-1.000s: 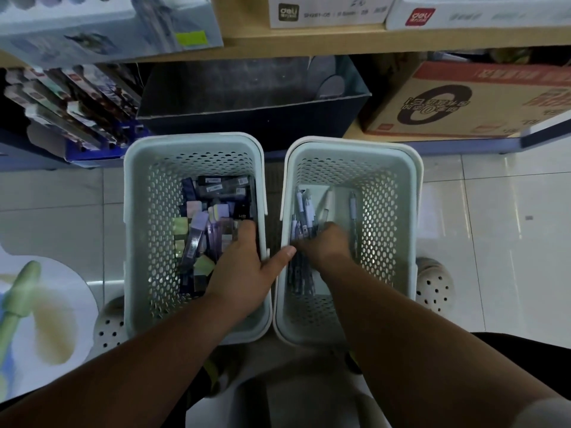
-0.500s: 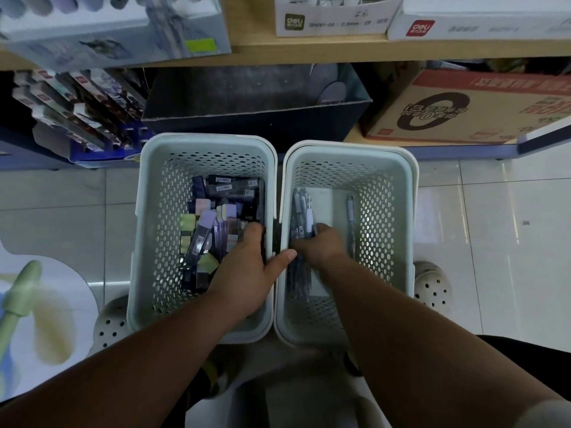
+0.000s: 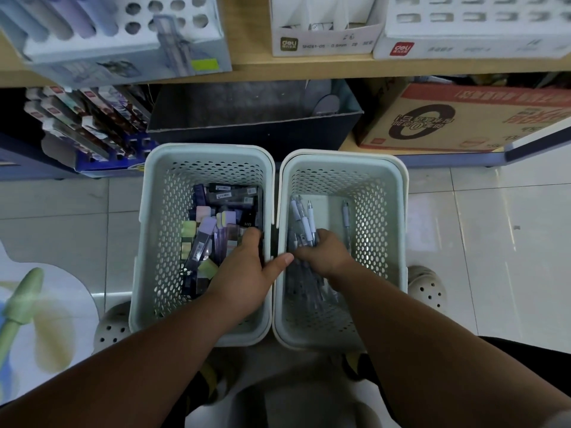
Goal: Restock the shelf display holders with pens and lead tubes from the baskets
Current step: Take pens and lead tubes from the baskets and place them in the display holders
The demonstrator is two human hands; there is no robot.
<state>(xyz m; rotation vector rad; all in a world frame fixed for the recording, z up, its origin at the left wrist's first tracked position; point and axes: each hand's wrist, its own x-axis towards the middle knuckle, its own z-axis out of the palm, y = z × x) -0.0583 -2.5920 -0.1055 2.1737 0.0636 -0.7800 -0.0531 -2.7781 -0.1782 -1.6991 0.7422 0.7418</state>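
The right hand (image 3: 324, 253) curled around a bunch of pens (image 3: 304, 217) in the right basket (image 3: 343, 156). The left hand (image 3: 244, 273) lay on lead tubes (image 3: 216, 220) in the left basket (image 3: 210, 149), its grip impossible to tell. Both items looked light, stiff and slippery, best gathered around their middles.

Your left hand (image 3: 244, 273) rests on the lead tubes (image 3: 207, 230) inside the left basket (image 3: 210, 149), thumb across the adjoining rims, while your right hand (image 3: 324, 251), in the right basket (image 3: 343, 156), curls round a bundle of pens (image 3: 304, 220), both baskets standing on the floor (image 3: 494, 242) before the shelf (image 3: 309, 67).
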